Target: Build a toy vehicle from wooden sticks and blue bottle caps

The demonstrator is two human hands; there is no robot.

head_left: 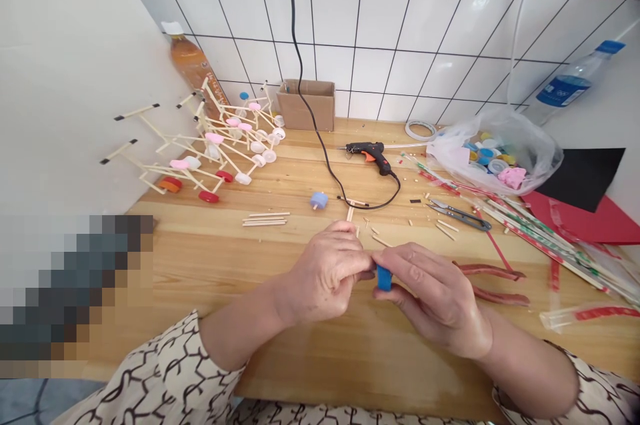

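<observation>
My left hand (327, 272) is closed round a small frame of wooden sticks (351, 212), whose dark-tipped crosspiece sticks out beyond the fingers. Between the fingertips and thumb of my right hand (440, 295) is a blue bottle cap (384, 278), held on edge just beside the left fingertips. The fingers hide where cap and frame come together, so I cannot tell if they touch. A light blue cap piece (319, 200) lies beyond my left hand, near several loose sticks (265, 219).
Stick models with caps (215, 138) stand at the back left. A glue gun (373, 154) and its cord lie behind my hands. Snips (460, 215), red-handled pliers (493, 285), wrapped sticks (545, 232) and a bag of caps (530, 145) are on the right. A cardboard box (307, 107) is at the wall.
</observation>
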